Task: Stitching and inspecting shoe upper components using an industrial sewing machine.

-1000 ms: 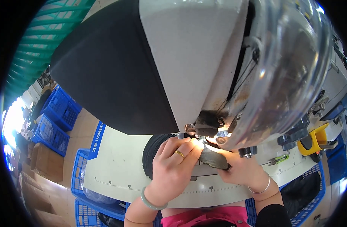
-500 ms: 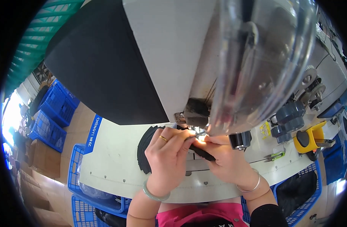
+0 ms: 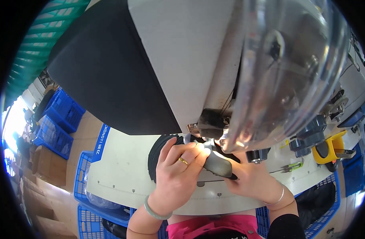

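My left hand (image 3: 175, 175), with a ring and a pale green bangle, pinches the left side of a grey mesh fabric piece (image 3: 217, 164) with black edges. On its right side, my right hand (image 3: 252, 179) grips the same piece, its fingertips partly hidden behind the fabric and the machine. The piece lies just in front of the needle area of a sewing machine (image 3: 178, 67), under a lit spot. Left of my left hand, a fanned stack of black fabric pieces (image 3: 154, 157) rests on the white table (image 3: 119, 175).
Green-handled thread snips (image 3: 292, 167) and a yellow holder (image 3: 334, 147) are at the table's right. Clear plastic guarding (image 3: 294, 79) overhangs my right hand. Blue crates (image 3: 81, 175) stand at the left; another crate (image 3: 337, 199) with black material sits lower right. A cardboard box (image 3: 51, 165) stands far left.
The fabric has been turned so that its grey mesh face shows, where a dark strip showed before. My right hand has shifted right and down, and the hands are farther apart.
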Tool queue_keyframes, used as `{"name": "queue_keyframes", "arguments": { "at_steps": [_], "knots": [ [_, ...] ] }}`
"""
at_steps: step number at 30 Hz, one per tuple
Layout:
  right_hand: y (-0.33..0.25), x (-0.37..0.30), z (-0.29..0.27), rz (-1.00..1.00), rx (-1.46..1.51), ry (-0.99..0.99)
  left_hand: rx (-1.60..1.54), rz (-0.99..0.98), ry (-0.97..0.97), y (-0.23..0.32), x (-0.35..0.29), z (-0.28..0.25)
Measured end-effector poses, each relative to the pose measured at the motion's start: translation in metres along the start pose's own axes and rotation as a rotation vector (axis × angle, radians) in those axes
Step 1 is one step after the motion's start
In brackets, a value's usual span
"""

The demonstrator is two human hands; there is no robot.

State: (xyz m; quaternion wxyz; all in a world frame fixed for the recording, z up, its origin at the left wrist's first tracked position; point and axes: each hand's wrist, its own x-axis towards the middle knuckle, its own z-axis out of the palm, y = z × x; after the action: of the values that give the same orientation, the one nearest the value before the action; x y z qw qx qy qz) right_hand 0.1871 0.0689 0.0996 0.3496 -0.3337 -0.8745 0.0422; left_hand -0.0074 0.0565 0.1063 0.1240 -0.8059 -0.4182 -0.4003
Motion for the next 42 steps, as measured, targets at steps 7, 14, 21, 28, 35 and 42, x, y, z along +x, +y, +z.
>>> {"name": "queue_keyframes", "arguments": {
  "at_steps": [7,14,21,28,35,42],
  "knots": [
    [0.004,0.001,0.005,0.04,0.023,0.056,0.02,0.009,-0.039,0.002,0.003,-0.001],
    [0.014,-0.001,0.012,-0.047,0.059,0.138,0.025,0.039,-0.044,-0.001,0.005,0.002],
    [0.008,0.001,0.02,-0.072,-0.106,0.148,0.012,0.004,-0.05,0.0,0.007,-0.005],
    [0.002,0.01,0.027,-0.001,-0.108,0.178,-0.158,-0.1,0.006,-0.012,0.012,-0.004],
    [-0.008,0.02,0.012,0.052,0.013,0.144,-0.329,-0.322,0.087,-0.014,0.011,0.005],
    [-0.009,0.006,0.012,0.14,-0.041,0.026,-0.105,-0.04,0.063,-0.007,0.009,0.001]
  ]
}}
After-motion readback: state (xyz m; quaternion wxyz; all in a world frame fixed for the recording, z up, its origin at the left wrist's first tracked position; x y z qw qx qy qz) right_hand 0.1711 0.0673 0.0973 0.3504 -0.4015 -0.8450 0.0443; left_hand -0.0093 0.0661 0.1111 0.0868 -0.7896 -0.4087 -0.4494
